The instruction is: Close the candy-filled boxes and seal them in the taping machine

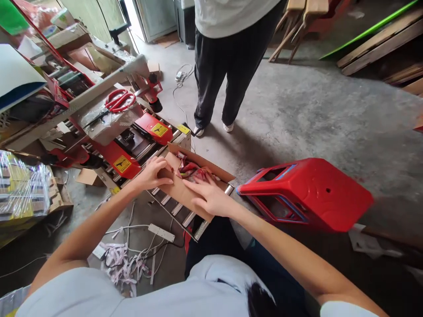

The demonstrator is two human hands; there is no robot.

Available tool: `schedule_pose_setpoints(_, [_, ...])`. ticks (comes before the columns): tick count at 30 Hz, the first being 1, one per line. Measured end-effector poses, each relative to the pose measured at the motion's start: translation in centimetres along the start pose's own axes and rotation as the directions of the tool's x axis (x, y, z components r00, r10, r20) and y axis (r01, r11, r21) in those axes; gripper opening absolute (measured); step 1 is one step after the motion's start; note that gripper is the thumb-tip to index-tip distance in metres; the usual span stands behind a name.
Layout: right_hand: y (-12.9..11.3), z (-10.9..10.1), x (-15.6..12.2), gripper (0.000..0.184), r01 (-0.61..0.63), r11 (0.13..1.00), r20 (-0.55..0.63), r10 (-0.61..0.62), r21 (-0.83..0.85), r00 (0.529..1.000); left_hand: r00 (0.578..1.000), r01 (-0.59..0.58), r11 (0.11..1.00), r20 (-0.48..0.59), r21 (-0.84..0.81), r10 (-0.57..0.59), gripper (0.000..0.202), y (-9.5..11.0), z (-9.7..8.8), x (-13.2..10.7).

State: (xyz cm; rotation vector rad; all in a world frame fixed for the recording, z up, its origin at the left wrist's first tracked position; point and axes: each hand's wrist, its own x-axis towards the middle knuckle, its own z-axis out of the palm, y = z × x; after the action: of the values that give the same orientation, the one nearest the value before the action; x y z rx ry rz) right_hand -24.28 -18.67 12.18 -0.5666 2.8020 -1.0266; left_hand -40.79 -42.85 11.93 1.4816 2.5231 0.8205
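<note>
A long cardboard box (185, 193) lies with its flaps up on the roller end of a machine, in front of me. Inside it are red and clear plastic-wrapped items (191, 169), too jumbled to name. My left hand (156, 173) grips the box's left end, fingers curled over the edge and thumb against the near flap. Across the near flap reaches my right hand (211, 196), its fingers stretched out over the wrapped items and its thumb apart on the cardboard.
Red-handled scissors (119, 101) lie on the carton sealing machine (139, 136). Beyond the box stands a person (228, 66). A red plastic stool (310, 193) lies on its side at right. A power strip (161, 232), cords and tape scraps (124, 264) litter the floor.
</note>
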Motion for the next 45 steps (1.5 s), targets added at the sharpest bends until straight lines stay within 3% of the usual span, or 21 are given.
schedule_pose_setpoints(3, [-0.9, 2.1, 0.2, 0.057, 0.0, 0.98, -0.011, -0.002, -0.201, 1.0, 0.992, 0.056, 0.977, -0.124, 0.208, -0.031, 0.049, 2.7, 1.5, -1.5])
schedule_pose_setpoints(6, [-1.5, 3.1, -0.5, 0.05, -0.032, 0.947, -0.101, -0.001, -0.321, 0.995, 0.995, 0.003, 0.952, -0.094, 0.305, 0.027, 0.057, 5.2, 3.8, -1.8])
schedule_pose_setpoints(9, [-2.1, 1.7, -1.2, 0.047, -0.106, 0.929, -0.331, -0.018, -0.354, 0.944, 0.998, 0.009, 0.947, -0.059, 0.32, 0.011, 0.06, 6.0, 5.3, -0.4])
schedule_pose_setpoints(12, [-2.2, -1.8, 0.0, 0.064, -0.231, 0.927, -0.519, 0.048, -0.296, 0.854, 1.0, -0.01, 0.958, 0.004, 0.286, 0.009, 0.049, 5.6, 5.4, 1.4])
schedule_pose_setpoints(14, [-1.7, -4.3, 1.6, 0.082, -0.288, 0.936, -0.435, 0.178, -0.203, 0.883, 0.997, -0.047, 0.963, 0.071, 0.264, 0.029, 0.042, 5.1, 4.9, 2.2])
schedule_pose_setpoints(16, [-0.8, -5.9, 3.1, 0.087, -0.265, 0.96, -0.213, 0.243, -0.085, 0.947, 0.996, -0.057, 0.968, 0.082, 0.243, 0.038, 0.038, 4.8, 4.6, 2.4])
schedule_pose_setpoints(19, [0.4, -6.8, 4.1, 0.079, -0.167, 0.98, -0.048, 0.173, 0.107, 0.984, 0.988, 0.042, 0.976, -0.156, 0.214, -0.008, 0.04, 4.5, 4.6, 2.3])
schedule_pose_setpoints(21, [1.0, -6.8, 4.1, 0.073, -0.096, 0.972, -0.044, 0.107, 0.215, 0.993, 0.95, 0.126, 0.971, -0.306, 0.204, -0.059, 0.065, 4.4, 4.8, 2.3])
schedule_pose_setpoints(22, [1.2, -6.9, 4.2, 0.071, -0.068, 0.961, -0.033, 0.08, 0.268, 0.996, 0.945, 0.146, 0.966, -0.32, 0.214, -0.072, 0.073, 4.3, 4.9, 2.3])
schedule_pose_setpoints(28, [1.9, -8.1, 4.4, 0.077, -0.013, 0.89, 0.144, -0.059, 0.456, 0.988, 1.0, -0.023, 0.95, -0.006, 0.31, 0.027, 0.044, 4.6, 4.7, 2.9])
schedule_pose_setpoints(31, [1.1, -6.0, 3.6, 0.098, 0.0, 0.957, 0.171, -0.052, 0.291, 0.984, 0.997, -0.08, 0.951, 0.027, 0.299, 0.075, 0.037, 4.5, 4.6, 3.2])
schedule_pose_setpoints(33, [-0.1, -3.3, 2.5, 0.124, -0.081, 0.997, 0.1, 0.08, 0.012, 0.992, 0.999, -0.01, 0.962, -0.033, 0.272, 0.02, 0.033, 4.3, 5.0, 2.8])
schedule_pose_setpoints(35, [-1.2, -0.5, 1.1, 0.143, -0.196, 0.949, -0.016, 0.198, -0.245, 0.98, 0.978, 0.118, 0.974, -0.195, 0.195, -0.08, 0.032, 4.3, 5.7, 1.9])
schedule_pose_setpoints(37, [-1.9, 1.5, -0.2, 0.142, -0.244, 0.896, -0.101, 0.222, -0.372, 0.97, 0.87, 0.237, 0.966, -0.464, 0.101, -0.165, 0.031, 4.3, 6.1, 0.8])
schedule_pose_setpoints(38, [-1.9, 2.0, -0.7, 0.137, -0.232, 0.888, -0.113, 0.203, -0.398, 0.973, 0.806, 0.264, 0.961, -0.567, 0.088, -0.17, 0.034, 4.3, 6.0, 0.3])
schedule_pose_setpoints(39, [-1.8, 2.2, -1.1, 0.131, -0.208, 0.887, -0.117, 0.174, -0.412, 0.978, 0.781, 0.261, 0.958, -0.609, 0.118, -0.138, 0.041, 4.2, 5.6, 0.0])
schedule_pose_setpoints(40, [-1.6, 2.2, -1.4, 0.127, -0.182, 0.889, -0.12, 0.145, -0.419, 0.982, 0.815, 0.219, 0.958, -0.575, 0.188, -0.073, 0.051, 4.0, 5.0, -0.2])
schedule_pose_setpoints(41, [-1.2, 2.1, -1.6, 0.123, -0.156, 0.893, -0.119, 0.116, -0.422, 0.986, 0.892, 0.122, 0.955, -0.452, 0.272, 0.015, 0.062, 3.8, 4.2, -0.2])
schedule_pose_setpoints(42, [-0.8, 1.9, -1.7, 0.121, -0.129, 0.898, -0.114, 0.089, -0.42, 0.989, 0.96, -0.017, 0.943, -0.257, 0.331, 0.108, 0.073, 3.5, 3.2, 0.0])
schedule_pose_setpoints(43, [-0.4, 1.7, -1.8, 0.118, -0.105, 0.903, -0.11, 0.064, -0.417, 0.992, 0.982, -0.158, 0.924, -0.044, 0.347, 0.184, 0.086, 3.2, 2.2, 0.2])
schedule_pose_setpoints(45, [0.2, 1.4, -1.9, 0.115, -0.062, 0.912, -0.095, 0.025, -0.406, 0.995, 0.931, -0.329, 0.89, 0.263, 0.316, 0.251, 0.11, 2.6, 0.5, 0.8])
